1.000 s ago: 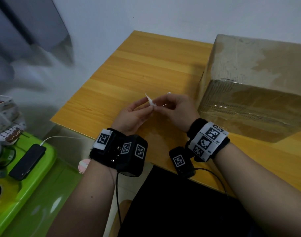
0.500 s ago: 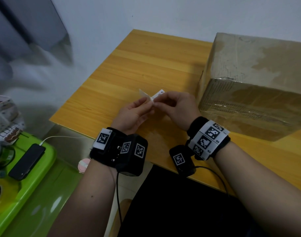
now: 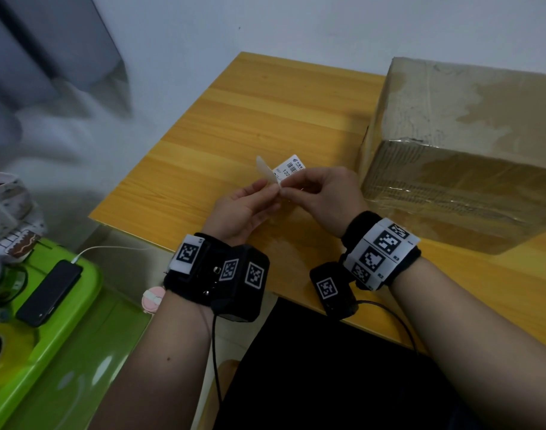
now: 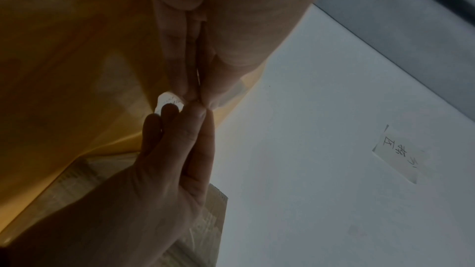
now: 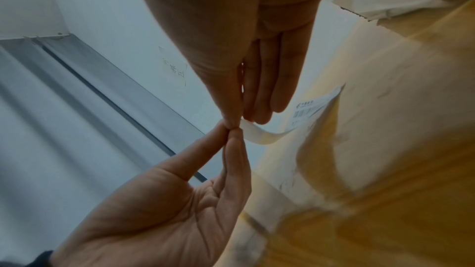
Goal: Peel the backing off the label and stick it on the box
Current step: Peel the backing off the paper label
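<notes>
Box [image 3: 470, 144] sits on the tabletop [image 3: 265, 110], well right of the hands. Peeling is under way: left hand [image 3: 243, 206] fingers pinch the backing [image 3: 266, 170], right hand [image 3: 321, 193] pinches the label [image 3: 288, 168], printed with a barcode and "122". Next, I judge, pull them fully apart.

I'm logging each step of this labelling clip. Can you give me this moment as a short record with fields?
stage: peeling, label not yet on box
left hand: pinches the backing
right hand: pinches the label, barcode side up
label and backing: partly split, joined at the fingertips
box: on the table, to the right of the hands, untouched
beside table: phone on a green bin
</notes>
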